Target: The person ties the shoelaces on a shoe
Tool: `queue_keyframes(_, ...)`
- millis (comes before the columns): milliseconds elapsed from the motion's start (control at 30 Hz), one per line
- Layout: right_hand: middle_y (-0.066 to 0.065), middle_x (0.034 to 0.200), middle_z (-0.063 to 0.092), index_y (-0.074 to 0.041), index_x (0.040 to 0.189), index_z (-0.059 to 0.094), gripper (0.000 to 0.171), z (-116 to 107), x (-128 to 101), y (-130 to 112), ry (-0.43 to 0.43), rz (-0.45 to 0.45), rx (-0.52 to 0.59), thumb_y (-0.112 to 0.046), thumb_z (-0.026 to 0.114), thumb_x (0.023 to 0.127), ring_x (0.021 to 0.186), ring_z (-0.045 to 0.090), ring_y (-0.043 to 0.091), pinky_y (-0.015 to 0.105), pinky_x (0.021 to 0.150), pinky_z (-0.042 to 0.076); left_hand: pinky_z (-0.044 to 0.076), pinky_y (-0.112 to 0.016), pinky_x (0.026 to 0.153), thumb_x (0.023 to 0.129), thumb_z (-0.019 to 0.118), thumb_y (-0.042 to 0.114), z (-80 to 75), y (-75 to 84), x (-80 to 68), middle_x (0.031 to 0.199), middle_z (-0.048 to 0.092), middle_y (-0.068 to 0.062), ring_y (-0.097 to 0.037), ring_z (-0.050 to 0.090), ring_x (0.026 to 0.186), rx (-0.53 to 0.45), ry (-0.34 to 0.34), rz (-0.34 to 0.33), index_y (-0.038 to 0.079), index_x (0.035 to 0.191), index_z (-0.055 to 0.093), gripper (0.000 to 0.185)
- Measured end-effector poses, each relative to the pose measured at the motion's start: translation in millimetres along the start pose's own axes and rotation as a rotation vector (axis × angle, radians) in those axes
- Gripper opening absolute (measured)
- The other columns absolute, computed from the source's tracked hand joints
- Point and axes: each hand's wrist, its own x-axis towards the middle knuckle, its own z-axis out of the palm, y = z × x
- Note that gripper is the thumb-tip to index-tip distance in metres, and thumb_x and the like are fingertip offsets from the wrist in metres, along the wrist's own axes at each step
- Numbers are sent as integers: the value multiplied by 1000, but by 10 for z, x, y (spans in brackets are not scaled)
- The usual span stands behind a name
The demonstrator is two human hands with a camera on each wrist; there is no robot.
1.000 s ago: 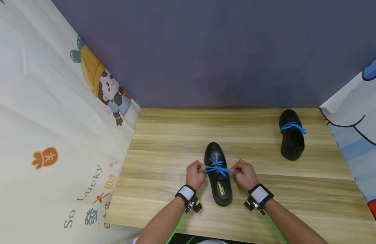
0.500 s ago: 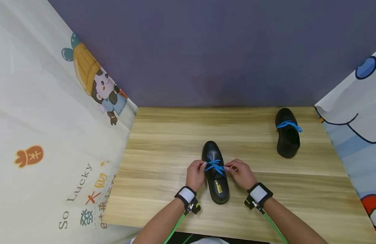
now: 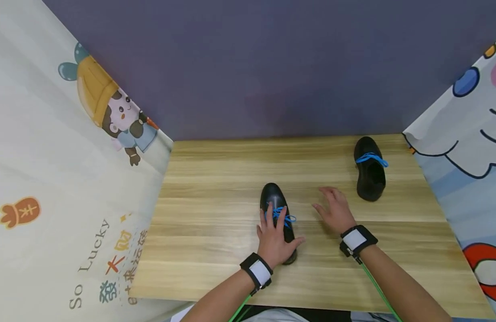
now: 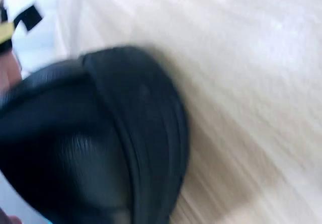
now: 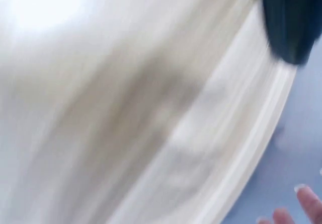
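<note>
A black leather shoe [image 3: 273,193] with a blue lace [image 3: 290,218] tied in a bow stands near the middle of the wooden table, toe pointing away. Over its opening and lace, my left hand [image 3: 274,243] is spread with straight fingers, hiding much of the heel half. The left wrist view has the shoe's dark heel [image 4: 146,128] up close, blurred. To the right of that shoe, my right hand [image 3: 335,212] is in the air with loosely bent fingers and nothing in them. A matching black shoe [image 3: 370,179] with a tied blue lace [image 3: 368,157] stands farther back on the right.
The wooden table [image 3: 216,179] ends at a dark purple-grey wall [image 3: 248,67] behind. A white printed curtain [image 3: 39,134] hangs along the left, and another printed curtain [image 3: 453,179] along the right. Green cords [image 3: 376,286] run from both wrist straps.
Both hands have let go of the blue lace. My left hand has opened out over the shoe, and my right hand has moved right toward the other shoe. The head view has shifted slightly.
</note>
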Motion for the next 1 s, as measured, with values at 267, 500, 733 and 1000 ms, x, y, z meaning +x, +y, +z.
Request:
queue_keyframes(267, 32, 146, 29, -2, 144, 41, 65, -403, 102, 466, 67, 135, -129, -16, 75, 89, 132, 24, 61, 77, 90, 25, 37, -80, 88, 70, 77, 72, 22, 145, -127, 167, 1, -15, -60, 9, 144, 73, -66, -22, 31, 158, 29, 108)
queue_keyframes(500, 31, 150, 24, -4, 146, 39, 67, -646, 133, 661, 102, 213, -169, -18, 74, 90, 135, 20, 61, 80, 95, 20, 43, -77, 84, 69, 82, 67, 22, 230, -196, 167, 4, -17, -60, 12, 143, 127, -106, -2, 31, 156, 34, 106)
queue_keyframes(733, 32, 151, 23, -5, 146, 40, 67, -722, 191, 741, 107, 212, -160, -19, 75, 90, 139, 15, 58, 80, 95, 19, 48, -72, 81, 79, 83, 31, 56, 173, -191, 167, 3, -16, -60, 12, 143, 141, -94, -1, 25, 151, 44, 82)
queue_keyframes(1000, 33, 152, 21, -4, 146, 40, 63, -768, 62, 853, 93, 235, -171, -20, 70, 93, 141, 13, 58, 81, 94, 18, 54, -62, 78, 78, 78, 16, 2, 35, -29, 167, 3, -13, -58, 23, 141, 172, -67, -54, 23, 150, 46, 79)
